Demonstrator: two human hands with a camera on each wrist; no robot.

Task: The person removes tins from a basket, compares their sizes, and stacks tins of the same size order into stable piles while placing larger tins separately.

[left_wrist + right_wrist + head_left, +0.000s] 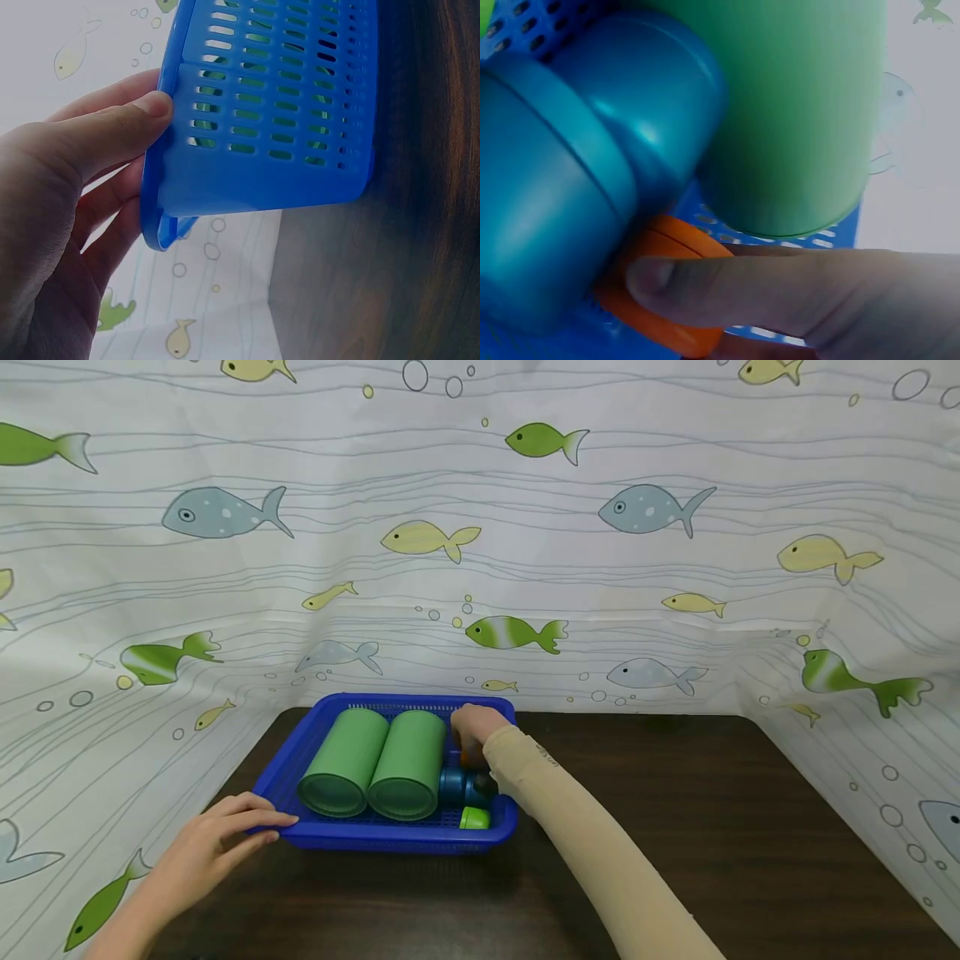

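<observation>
A blue plastic basket (390, 837) sits on the dark table. My left hand (217, 847) grips its near left corner, with the thumb on the outer side of the rim in the left wrist view. Inside the basket, at its right side, my right hand (780, 292) holds a small rounded orange container (671, 247) with a seam round it. Two shiny blue containers (656, 97) lie right beside the orange one. Left of these, two large green cylinders (408, 752) lie side by side. A small lime green piece (475, 817) is in the near right corner.
The dark wooden table (660, 810) stretches to the right of the basket and in front of it. Behind and at both sides hangs a white sheet (570, 585) printed with fish. The basket's far rim stands close to the sheet.
</observation>
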